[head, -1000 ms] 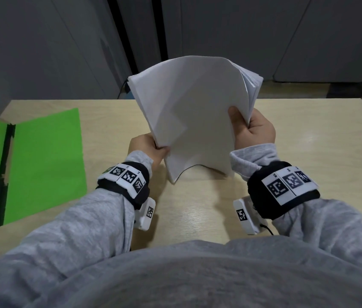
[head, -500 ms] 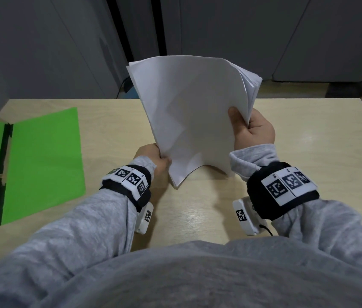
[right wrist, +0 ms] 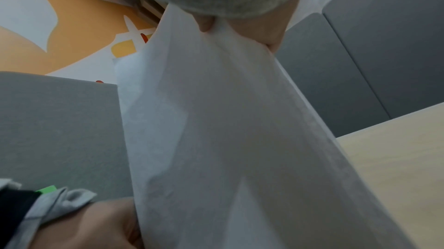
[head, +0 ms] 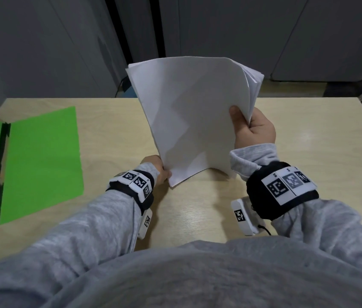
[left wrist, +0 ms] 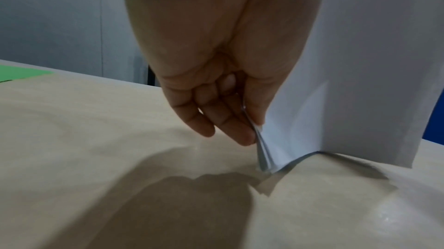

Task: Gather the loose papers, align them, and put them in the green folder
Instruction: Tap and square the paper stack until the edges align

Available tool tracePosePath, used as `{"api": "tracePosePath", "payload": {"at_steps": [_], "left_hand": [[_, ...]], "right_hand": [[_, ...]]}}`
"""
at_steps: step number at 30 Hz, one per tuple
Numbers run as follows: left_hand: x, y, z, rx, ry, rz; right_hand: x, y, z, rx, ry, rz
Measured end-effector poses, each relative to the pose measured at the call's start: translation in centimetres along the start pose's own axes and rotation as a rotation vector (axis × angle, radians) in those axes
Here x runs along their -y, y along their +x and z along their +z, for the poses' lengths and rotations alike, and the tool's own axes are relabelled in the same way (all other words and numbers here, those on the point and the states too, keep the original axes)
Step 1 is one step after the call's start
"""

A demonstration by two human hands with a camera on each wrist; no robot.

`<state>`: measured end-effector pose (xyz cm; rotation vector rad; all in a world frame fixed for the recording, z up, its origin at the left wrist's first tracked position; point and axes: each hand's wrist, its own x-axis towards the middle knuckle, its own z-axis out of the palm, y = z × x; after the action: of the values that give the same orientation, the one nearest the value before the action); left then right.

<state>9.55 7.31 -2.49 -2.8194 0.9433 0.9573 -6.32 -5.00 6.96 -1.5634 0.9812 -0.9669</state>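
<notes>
The stack of white papers (head: pixel 194 116) stands nearly upright over the middle of the wooden table (head: pixel 118 134), tilted to the left, with its near left corner touching the tabletop and its lower edge arching up off the surface toward the right. The sheets fan apart slightly at the far right corner. The left hand (head: pixel 156 168) pinches that low near corner: in the left wrist view the thumb lies on the near face and the curled fingers (left wrist: pixel 223 120) press the far face just above the table. The right hand (head: pixel 253 132) grips the right edge higher up, its thumb flat on the near face and its fingers wrapped behind the stack, out of sight from the head camera. Well apart to the left lies the green folder (head: pixel 42 156), open flat on the table, with a dark spine between its two leaves; bare tabletop lies between it and the papers. Both forearms wear grey sleeves (head: pixel 100 221) and black wristbands (head: pixel 280 192) carrying white marker tags. The table is pale wood with a soft sheen, and the papers cast a shadow on it under the left hand. Beyond its far edge stand grey panels (head: pixel 220 30), and the right wrist view catches an orange and white patterned surface (right wrist: pixel 60 25) higher up.
</notes>
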Motion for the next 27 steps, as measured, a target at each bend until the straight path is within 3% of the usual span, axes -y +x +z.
{"api": "tracePosePath", "payload": {"at_steps": [7, 9, 12, 14, 18, 23, 27], "left_hand": [[1.3, 0.0, -2.8, -0.08, -0.223, 0.117], [1.8, -0.6, -4.5, -0.151, -0.411, 0.266], [1.7, -2.5, -7.7, -0.25, -0.867, 0.506], [1.3, -3.8, -9.7, -0.335, -1.027, 0.624], [-0.1, -6.0, -11.2, -0.58, -1.03, 0.626], [-2.5, -7.2, -10.4, -0.973, -0.78, 0.607], [-2.7, -8.2, -10.0, -0.973, -0.662, 0.687]], "right_hand": [[0.2, 0.7, -0.9, -0.008, 0.025, 0.022], [0.2, 0.8, -1.0, 0.007, 0.026, 0.016], [0.3, 0.8, -1.1, 0.042, 0.042, 0.034], [0.4, 0.7, -1.1, 0.055, 0.032, 0.027], [0.4, 0.7, -0.8, 0.015, -0.019, -0.02], [1.2, -0.1, 0.3, -0.041, -0.009, -0.12], [2.0, -0.5, 0.3, 0.066, -0.053, -0.086]]}}
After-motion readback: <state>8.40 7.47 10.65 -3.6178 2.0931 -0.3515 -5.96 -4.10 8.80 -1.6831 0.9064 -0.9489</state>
